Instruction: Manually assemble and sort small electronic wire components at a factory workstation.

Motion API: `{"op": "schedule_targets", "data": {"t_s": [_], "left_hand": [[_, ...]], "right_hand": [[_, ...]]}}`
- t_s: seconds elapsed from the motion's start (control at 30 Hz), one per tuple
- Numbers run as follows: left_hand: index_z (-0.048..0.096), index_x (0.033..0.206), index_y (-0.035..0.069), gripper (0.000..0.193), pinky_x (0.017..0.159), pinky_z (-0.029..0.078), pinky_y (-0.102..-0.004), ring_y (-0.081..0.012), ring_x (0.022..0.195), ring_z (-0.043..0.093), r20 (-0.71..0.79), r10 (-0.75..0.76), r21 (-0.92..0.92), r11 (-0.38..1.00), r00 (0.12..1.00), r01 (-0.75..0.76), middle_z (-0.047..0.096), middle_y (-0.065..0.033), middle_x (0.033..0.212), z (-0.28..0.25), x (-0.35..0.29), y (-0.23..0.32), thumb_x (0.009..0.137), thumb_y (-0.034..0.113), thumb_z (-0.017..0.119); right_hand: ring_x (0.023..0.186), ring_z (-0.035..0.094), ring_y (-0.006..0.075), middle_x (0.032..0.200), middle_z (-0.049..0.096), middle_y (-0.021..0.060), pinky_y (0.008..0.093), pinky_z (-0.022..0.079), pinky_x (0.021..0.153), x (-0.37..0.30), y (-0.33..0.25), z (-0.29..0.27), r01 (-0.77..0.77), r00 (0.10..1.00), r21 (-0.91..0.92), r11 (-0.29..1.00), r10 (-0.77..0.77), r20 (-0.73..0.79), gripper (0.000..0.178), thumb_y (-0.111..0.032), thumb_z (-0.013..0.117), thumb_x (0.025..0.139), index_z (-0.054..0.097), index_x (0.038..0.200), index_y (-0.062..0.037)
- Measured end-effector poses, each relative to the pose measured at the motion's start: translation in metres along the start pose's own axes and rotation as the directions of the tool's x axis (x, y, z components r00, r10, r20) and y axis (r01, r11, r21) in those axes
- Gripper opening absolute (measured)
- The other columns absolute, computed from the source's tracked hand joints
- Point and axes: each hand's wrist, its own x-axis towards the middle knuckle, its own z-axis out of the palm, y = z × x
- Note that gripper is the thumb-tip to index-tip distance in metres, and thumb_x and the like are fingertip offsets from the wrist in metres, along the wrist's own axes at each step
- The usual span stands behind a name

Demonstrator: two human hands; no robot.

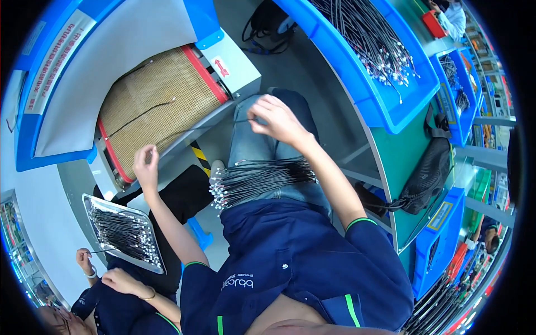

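A thin black cable (201,128) stretches across the front edge of a mesh conveyor belt (184,72). My right hand (277,118), above my knees, pinches its right end. Its other end runs to the closed fingertips of my left hand (146,167), which is at the belt's near edge; the exact contact there is hard to see. Across my lap lies a thick bundle of black cables (262,180), with small white connectors at its left side. Another dark cable (139,119) rests on the belt.
A grey hood with a blue frame (195,22) overhangs the belt. At lower left, a co-worker's hands (125,283) are beside a metal tray (159,259) of cables. Blue bins (391,120) of cables stand on the right, near a black mesh bag (427,176) on a green surface.
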Motion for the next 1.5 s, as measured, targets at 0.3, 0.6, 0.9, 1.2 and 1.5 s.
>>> {"op": "schedule_targets", "data": {"t_s": [0.3, 0.6, 0.9, 1.2, 1.5], "left_hand": [[0.064, 0.093, 0.002, 0.016, 0.082, 0.046, -0.0312, -0.0222, 0.093, 0.059, 0.003, 0.003, 0.108, 0.994, 1.000, -0.004, 0.062, -0.0098, 0.098, -0.036, 0.061, -0.060, 0.086, 0.016, 0.064], [0.053, 0.122, 0.005, 0.034, 0.101, 0.037, -0.0365, -0.0296, 0.117, 0.048, 0.027, -0.058, 0.168, 0.984, 0.998, 0.053, 0.050, -0.0138, 0.122, -0.032, 0.047, -0.047, 0.091, 0.019, 0.058], [0.060, 0.109, 0.003, 0.023, 0.098, 0.039, -0.0359, -0.0278, 0.112, 0.053, 0.218, 0.056, -0.096, 0.995, 0.974, -0.036, 0.056, -0.0125, 0.116, 0.073, -0.035, 0.050, 0.088, 0.012, 0.058], [0.060, 0.110, 0.004, 0.023, 0.090, 0.043, -0.0336, -0.0264, 0.105, 0.056, 0.520, -0.005, -0.231, 0.962, 0.854, 0.146, 0.058, -0.0116, 0.111, 0.132, -0.084, 0.111, 0.087, 0.008, 0.059], [0.060, 0.113, 0.006, 0.026, 0.088, 0.044, -0.0353, -0.0292, 0.104, 0.056, 0.608, 0.088, -0.190, 0.981, 0.789, 0.037, 0.059, -0.0128, 0.111, 0.152, -0.095, 0.136, 0.088, 0.015, 0.061]], "right_hand": [[0.096, 0.053, 0.0264, 0.093, 0.056, 0.0085, 0.0370, 0.041, 0.093, 0.082, -0.002, 0.069, -0.031, 0.993, -0.016, 0.999, 0.029, -0.119, 0.018, -0.012, 0.067, 0.068, 0.059, 0.083, -0.0053], [0.105, 0.055, 0.0266, 0.105, 0.059, 0.0092, 0.0356, 0.044, 0.092, 0.003, 0.007, 0.015, -0.248, 0.969, 0.194, 0.949, 0.241, 0.057, 0.021, -0.019, 0.064, 0.085, 0.062, 0.100, -0.0052], [0.097, 0.057, 0.0294, 0.095, 0.064, 0.0123, 0.0395, 0.044, 0.088, -0.155, 0.059, -0.001, -0.579, 0.722, 0.047, 0.814, 0.486, 0.492, 0.031, -0.035, 0.061, 0.086, 0.069, 0.093, -0.0051], [0.092, 0.059, 0.0288, 0.092, 0.064, 0.0115, 0.0377, 0.046, 0.082, -0.177, 0.065, -0.007, -0.614, 0.698, 0.127, 0.779, 0.461, 0.547, 0.032, -0.036, 0.065, 0.083, 0.065, 0.094, -0.0055], [0.082, 0.062, 0.0292, 0.088, 0.064, 0.0112, 0.0371, 0.048, 0.074, -0.168, 0.060, 0.000, -0.572, 0.791, 0.257, 0.779, 0.441, 0.425, 0.023, -0.025, 0.065, 0.084, 0.068, 0.098, -0.0068]]}}
